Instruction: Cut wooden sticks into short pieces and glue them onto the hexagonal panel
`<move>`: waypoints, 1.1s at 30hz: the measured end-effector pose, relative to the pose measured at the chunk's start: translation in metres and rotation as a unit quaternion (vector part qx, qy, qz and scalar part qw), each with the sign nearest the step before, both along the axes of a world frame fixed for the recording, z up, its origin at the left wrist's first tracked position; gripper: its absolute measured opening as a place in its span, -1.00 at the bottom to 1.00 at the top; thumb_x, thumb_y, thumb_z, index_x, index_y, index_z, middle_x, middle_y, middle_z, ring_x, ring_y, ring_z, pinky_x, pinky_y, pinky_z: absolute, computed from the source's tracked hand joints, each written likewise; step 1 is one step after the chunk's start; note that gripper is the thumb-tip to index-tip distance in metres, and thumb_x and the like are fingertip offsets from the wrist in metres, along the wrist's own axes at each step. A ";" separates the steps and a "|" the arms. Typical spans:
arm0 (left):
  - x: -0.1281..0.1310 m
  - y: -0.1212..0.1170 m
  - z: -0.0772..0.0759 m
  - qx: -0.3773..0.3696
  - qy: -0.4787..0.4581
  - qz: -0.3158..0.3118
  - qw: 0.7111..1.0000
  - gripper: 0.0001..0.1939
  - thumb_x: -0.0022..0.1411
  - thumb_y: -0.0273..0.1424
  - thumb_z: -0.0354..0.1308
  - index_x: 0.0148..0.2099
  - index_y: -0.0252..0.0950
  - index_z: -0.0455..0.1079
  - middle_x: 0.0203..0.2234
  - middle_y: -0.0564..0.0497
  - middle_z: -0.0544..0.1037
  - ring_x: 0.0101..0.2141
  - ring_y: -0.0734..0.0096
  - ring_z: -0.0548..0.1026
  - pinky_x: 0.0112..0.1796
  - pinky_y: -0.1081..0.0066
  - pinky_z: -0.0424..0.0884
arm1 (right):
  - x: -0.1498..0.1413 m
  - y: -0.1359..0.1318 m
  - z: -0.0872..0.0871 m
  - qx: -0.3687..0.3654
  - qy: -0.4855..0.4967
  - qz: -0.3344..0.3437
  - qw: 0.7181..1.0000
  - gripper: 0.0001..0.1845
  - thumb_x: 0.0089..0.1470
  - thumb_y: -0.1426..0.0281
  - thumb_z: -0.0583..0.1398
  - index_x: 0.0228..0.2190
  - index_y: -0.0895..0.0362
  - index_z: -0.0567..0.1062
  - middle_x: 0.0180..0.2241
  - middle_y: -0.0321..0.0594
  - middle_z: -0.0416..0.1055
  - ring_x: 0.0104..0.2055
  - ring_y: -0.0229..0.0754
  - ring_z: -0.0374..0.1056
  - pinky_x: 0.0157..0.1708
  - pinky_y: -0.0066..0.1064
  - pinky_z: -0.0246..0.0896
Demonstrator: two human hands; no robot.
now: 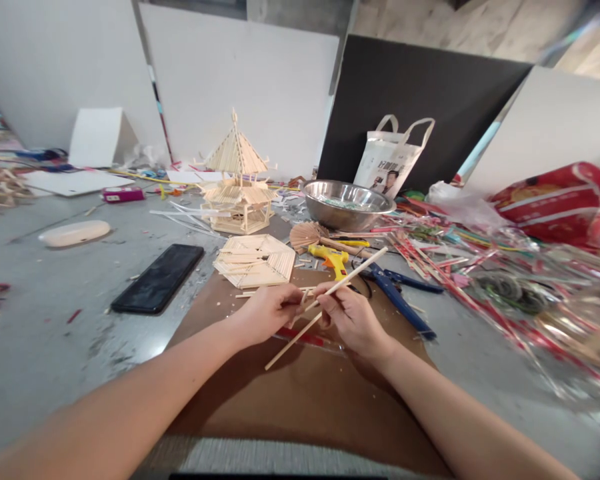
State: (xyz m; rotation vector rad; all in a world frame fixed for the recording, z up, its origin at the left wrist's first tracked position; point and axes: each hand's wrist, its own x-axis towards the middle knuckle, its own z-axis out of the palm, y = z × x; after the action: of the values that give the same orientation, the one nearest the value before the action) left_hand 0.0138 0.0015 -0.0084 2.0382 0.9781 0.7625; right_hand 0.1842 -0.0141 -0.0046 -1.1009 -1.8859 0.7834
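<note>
My right hand [355, 323] is closed around a thin pale wooden stick [363, 268] that slants up to the right. A second wooden stick [293, 343] runs down to the left from beneath its fingers. My left hand [267, 315] pinches a small stick piece close to the right fingertips; its exact length is hidden. Both hands are above a brown board [260, 407]. Just beyond them lies a flat hexagonal stick panel [275, 267], with a few loose sticks at its near edge. A yellow glue gun [334, 259] and blue-handled pliers [403, 308] rest behind and right of my right hand.
A pagoda model of sticks [237, 193] stands at the back, beside a metal bowl [347, 207] and a white bag [387, 160]. A black phone [157, 279] and a white case [75, 233] lie left. Red-and-white wrapped strips [460, 287] clutter the right.
</note>
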 end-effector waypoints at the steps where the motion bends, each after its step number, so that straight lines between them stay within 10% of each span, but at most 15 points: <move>1: -0.001 0.000 0.000 0.016 0.014 -0.006 1.000 -0.83 0.05 -0.45 -0.07 -0.32 -0.34 0.32 -0.52 0.06 0.41 -0.49 0.54 0.34 -0.45 0.54 0.25 | -0.001 0.001 -0.001 -0.013 0.005 0.001 1.000 -0.78 0.01 0.26 -0.02 -0.35 0.12 0.31 -0.54 -0.31 0.29 -0.66 -0.38 0.21 -0.63 -0.51 0.13; 33: 0.003 -0.001 -0.002 0.017 0.056 -0.031 0.998 -0.77 0.05 -0.39 -0.05 -0.32 -0.32 0.41 -0.53 0.08 0.47 -0.49 0.53 0.34 -0.43 0.58 0.23 | -0.004 0.005 0.000 0.018 -0.018 0.056 0.998 -0.81 -0.05 0.38 0.08 -0.38 0.10 0.47 -0.37 -0.20 0.41 -0.32 -0.20 0.30 -0.28 -0.36 0.17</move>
State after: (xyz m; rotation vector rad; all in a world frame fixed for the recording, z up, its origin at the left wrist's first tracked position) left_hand 0.0173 0.0003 -0.0105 2.1489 0.9636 0.6418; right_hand 0.1802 -0.0089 -0.0049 -0.9996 -1.9982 0.7927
